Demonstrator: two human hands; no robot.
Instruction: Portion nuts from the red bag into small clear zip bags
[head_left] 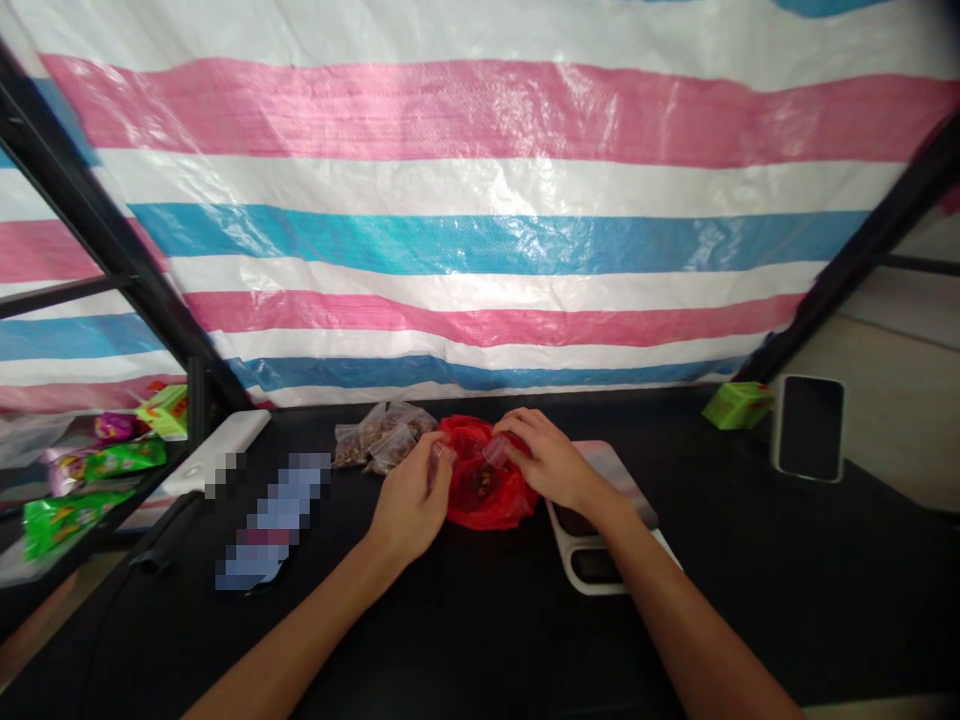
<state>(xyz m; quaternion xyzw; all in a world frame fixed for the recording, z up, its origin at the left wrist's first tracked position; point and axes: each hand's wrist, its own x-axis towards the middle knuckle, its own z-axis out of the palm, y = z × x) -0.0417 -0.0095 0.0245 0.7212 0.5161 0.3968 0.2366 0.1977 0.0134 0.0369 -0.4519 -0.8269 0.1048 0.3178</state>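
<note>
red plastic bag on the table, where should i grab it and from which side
The red plastic bag lies limp and crumpled on the black table, so only a fold of film gives purchase. The best grip is probably a pinch on its bunched far rim, coming from above. The left hand and right hand flank its sides, and clear packets crowd its far left.

Market stall: striped tarpaulin, snack packets
</note>
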